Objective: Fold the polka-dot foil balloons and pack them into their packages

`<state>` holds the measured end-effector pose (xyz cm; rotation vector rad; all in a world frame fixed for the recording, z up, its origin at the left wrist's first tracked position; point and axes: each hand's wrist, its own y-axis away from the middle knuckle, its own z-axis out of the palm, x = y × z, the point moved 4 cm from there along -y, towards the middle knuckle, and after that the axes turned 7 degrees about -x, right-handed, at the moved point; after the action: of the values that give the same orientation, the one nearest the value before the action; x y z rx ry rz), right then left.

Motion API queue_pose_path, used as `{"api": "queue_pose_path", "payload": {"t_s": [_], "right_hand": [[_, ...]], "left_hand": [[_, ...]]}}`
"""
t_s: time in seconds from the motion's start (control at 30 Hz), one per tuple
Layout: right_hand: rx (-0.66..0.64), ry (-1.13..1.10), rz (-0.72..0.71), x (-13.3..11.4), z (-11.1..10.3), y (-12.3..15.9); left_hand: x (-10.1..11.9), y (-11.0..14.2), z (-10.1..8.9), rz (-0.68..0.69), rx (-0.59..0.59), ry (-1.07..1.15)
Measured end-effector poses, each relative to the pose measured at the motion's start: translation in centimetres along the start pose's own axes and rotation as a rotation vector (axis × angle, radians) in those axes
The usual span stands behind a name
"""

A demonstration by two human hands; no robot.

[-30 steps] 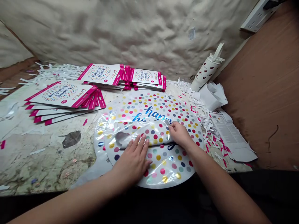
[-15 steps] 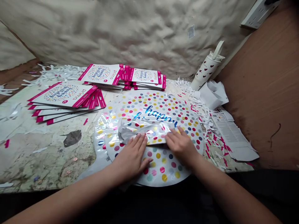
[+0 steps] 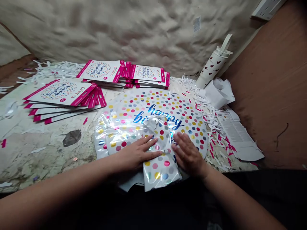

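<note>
A flat foil balloon folded into a narrow strip (image 3: 160, 174), white with coloured dots, lies lengthwise in front of me. My left hand (image 3: 136, 153) rests on it, palm down, fingers stretched out. To its right, my right hand (image 3: 189, 156) is held with straight fingers near the strip's edge, gripping nothing; whether it touches the foil I cannot tell. Underneath is a pile of flat round dotted balloons (image 3: 189, 111) with blue "happy birthday" lettering, partly covered by the strip and my hands.
Printed pink-and-white packets are stacked at the left (image 3: 59, 92) and back (image 3: 103, 71). A white tumbler with hearts (image 3: 212, 68) leans at the back right, beside crumpled paper (image 3: 219, 92), paper shreds (image 3: 206, 111) and a flattened carton (image 3: 240, 137). A brown panel (image 3: 275, 105) bounds the right.
The folded balloon has gone from lying crosswise to lying lengthwise, narrower, its lower end near the table's front edge. My right hand has straightened its fingers; my left remains on the foil.
</note>
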<state>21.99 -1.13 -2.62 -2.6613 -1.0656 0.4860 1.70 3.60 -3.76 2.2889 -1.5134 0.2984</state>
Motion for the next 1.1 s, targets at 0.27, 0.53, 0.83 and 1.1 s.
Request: {"api": "queue_pose_path", "payload": {"t_s": [0.27, 0.53, 0.83, 1.1], "right_hand": [[-0.360, -0.403, 0.067, 0.6, 0.0, -1.4], [-0.244, -0.690, 0.907, 5.8, 0.5, -4.6], [-0.430, -0.066, 0.282, 1.6, 1.9, -9.2], [-0.518, -0.047, 0.496, 3.2, 4.4, -8.7]], "left_hand": [[0.9, 1.6, -0.4, -0.009, 0.202, 0.077], [-3.2, -0.6, -3.2, -0.884, 0.008, 1.128], [-3.9, -1.4, -3.5, -0.865, -0.048, 1.107], [-0.6, -0.2, -4.7, -0.277, 0.168, -0.244]]}}
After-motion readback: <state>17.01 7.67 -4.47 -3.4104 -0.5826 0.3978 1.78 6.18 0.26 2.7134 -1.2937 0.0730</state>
